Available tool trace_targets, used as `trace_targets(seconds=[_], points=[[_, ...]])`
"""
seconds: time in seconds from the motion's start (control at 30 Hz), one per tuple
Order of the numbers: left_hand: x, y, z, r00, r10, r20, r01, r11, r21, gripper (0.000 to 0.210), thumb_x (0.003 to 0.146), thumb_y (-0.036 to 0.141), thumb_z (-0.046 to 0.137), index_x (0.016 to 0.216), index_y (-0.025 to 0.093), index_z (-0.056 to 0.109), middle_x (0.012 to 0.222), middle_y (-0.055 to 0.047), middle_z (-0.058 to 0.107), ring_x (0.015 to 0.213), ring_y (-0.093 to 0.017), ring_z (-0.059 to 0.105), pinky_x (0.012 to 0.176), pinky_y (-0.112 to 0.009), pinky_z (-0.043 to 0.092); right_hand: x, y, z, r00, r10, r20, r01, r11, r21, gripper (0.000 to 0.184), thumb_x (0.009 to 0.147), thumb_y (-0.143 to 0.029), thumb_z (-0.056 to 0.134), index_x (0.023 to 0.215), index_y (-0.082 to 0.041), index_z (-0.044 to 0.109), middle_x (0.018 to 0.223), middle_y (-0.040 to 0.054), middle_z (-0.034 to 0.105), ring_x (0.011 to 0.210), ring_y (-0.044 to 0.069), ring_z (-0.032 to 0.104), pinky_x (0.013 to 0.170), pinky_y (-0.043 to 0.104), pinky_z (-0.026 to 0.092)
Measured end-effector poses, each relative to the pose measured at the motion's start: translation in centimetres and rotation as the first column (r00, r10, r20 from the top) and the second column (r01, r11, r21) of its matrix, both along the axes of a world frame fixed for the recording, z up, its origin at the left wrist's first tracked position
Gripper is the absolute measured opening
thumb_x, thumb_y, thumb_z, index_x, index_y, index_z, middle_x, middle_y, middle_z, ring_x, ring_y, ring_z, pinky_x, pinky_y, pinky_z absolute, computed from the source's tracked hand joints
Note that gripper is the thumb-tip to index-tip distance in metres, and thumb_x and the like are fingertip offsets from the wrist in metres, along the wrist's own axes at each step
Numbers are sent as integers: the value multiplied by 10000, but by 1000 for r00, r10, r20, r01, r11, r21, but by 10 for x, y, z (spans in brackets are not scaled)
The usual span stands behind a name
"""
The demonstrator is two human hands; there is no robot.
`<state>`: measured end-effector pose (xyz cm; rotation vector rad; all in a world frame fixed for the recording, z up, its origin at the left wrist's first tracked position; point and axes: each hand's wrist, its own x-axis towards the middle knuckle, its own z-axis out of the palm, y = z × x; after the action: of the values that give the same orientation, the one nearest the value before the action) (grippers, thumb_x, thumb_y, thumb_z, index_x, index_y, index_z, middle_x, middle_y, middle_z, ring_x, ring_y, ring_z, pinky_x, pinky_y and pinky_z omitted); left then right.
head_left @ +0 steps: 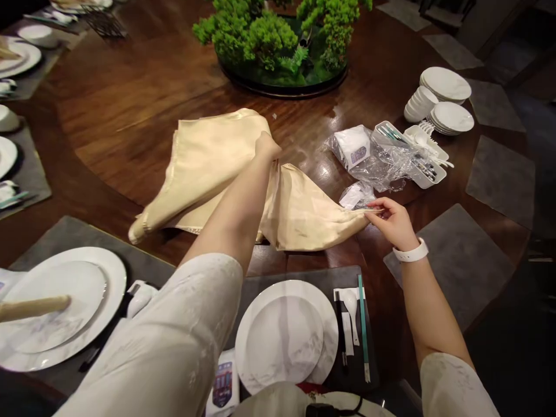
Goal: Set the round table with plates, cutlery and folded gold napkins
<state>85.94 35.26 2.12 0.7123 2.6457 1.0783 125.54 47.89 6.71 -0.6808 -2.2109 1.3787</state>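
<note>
A cream cloth napkin (310,214) is stretched out above the wooden table between my two hands. My left hand (268,146) is closed on it beside a larger heap of the same cream cloth (212,150); its fingers are mostly hidden behind the wrist. At the right end, my right hand (390,219) pinches a corner of the napkin between thumb and fingers. Below the cloth lies a large white plate (330,341) with a smaller white plate (284,336) on top. Chopsticks (364,330) and a white spoon (351,310) are to its right.
A green miniature tree display (282,46) stands mid-table. At the right are stacked white plates (445,84), bowls (420,104), a cutlery tray (428,174) and plastic-wrapped packets (356,147). Grey placemats (452,260) line the edge. Another plate setting (115,278) is at the left.
</note>
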Motion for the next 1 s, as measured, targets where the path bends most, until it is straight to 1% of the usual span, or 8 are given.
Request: trace_targets(seconds=[0.1, 0.2, 0.3, 0.4, 0.5, 0.57, 0.77, 1.0], points=[[-3, 13, -9, 969, 219, 114, -214, 975, -53, 539, 895, 575, 504, 924, 45, 599, 984, -53, 669, 1258, -209, 534, 917, -415, 390, -15, 0, 10, 997, 74, 25, -71, 990, -126, 246, 669, -324, 814, 876, -227, 724, 694, -4, 651, 559, 143, 589, 525, 272, 499], [3, 16, -19, 967, 227, 116, -231, 973, 16, 473, 788, 371, 719, 1132, 79, 575, 1195, -109, 650, 1241, -227, 557, 982, -386, 413, -42, 1, 15, 995, 94, -10, -94, 965, -244, 284, 646, -299, 849, 876, -221, 701, 665, -19, 628, 556, 140, 606, 498, 260, 522], [20, 6, -26, 983, 124, 135, -136, 987, 84, 561, 733, 247, 751, 1240, 128, 541, 1253, -137, 634, 1181, -247, 591, 1006, -369, 448, -82, 4, 18, 994, 99, -48, -109, 945, -309, 303, 652, -244, 854, 889, -202, 670, 696, -23, 620, 613, 137, 645, 541, 257, 569], [47, -23, -27, 989, -56, 135, 44, 995, 85, 437, 815, 267, 647, 1230, 155, 568, 1178, -108, 666, 1083, -231, 633, 977, -349, 484, -137, 5, 17, 987, 156, -43, -162, 928, -336, 277, 714, -191, 813, 925, -185, 634, 730, -24, 605, 666, 131, 672, 586, 247, 591], [72, -66, -22, 957, -285, 60, 287, 958, -27, 341, 845, 303, 593, 1161, 179, 628, 1151, -100, 678, 1078, -254, 632, 986, -368, 485, -199, 3, 6, 976, 219, 7, -203, 914, -352, 225, 785, -151, 748, 945, -179, 592, 741, -25, 593, 684, 122, 678, 613, 243, 598], [83, -96, -20, 938, -346, -26, 337, 925, -175, 328, 850, 317, 580, 1142, 186, 654, 1216, -126, 655, 1158, -306, 594, 1041, -425, 445, -236, 0, -8, 974, 213, 77, -173, 921, -350, 216, 802, -127, 724, 940, -180, 567, 728, -28, 583, 662, 114, 667, 619, 248, 602], [75, -155, -23, 981, 61, -183, -118, 940, -319, 410, 875, 415, 536, 1212, 199, 626, 1299, -189, 601, 1264, -406, 496, 1072, -546, 365, -298, -14, -56, 934, 76, 350, 2, 976, -217, 168, 812, -19, 596, 866, -173, 555, 694, -13, 576, 553, 102, 596, 610, 282, 596], [58, -178, -40, 981, 193, 26, -181, 953, -244, 202, 791, 417, 638, 862, 229, 617, 927, -81, 693, 959, -291, 633, 881, -380, 488, -314, -17, -78, 907, -5, 422, 33, 998, -58, 203, 745, -14, 631, 859, -178, 593, 789, 20, 613, 560, 136, 607, 653, 359, 598]])
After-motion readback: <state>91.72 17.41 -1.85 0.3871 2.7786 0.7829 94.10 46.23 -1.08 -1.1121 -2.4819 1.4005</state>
